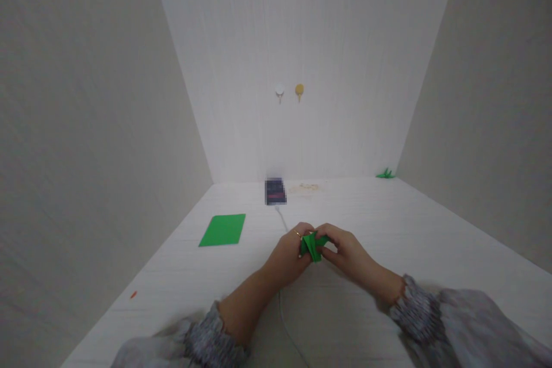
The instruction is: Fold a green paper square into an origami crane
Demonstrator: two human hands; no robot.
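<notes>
A small piece of folded green paper [312,246] is held up between my two hands, near the middle of the table. My left hand [290,253] grips its left side, with a ring on one finger. On the other side, my right hand [342,247] pinches the paper's right part between thumb and fingers. Several creased layers and pointed flaps show on the paper; its parts behind the fingers are hidden. To the left, a flat stack or sheet of green square paper [223,230] lies on the table.
A phone-like dark device [275,191], blurred, stands by the back wall with a white cable [284,322] running toward me. A folded green paper figure [386,173] sits in the back right corner. Two hooks [299,90] are on the wall. A small orange bit [133,294] lies at left.
</notes>
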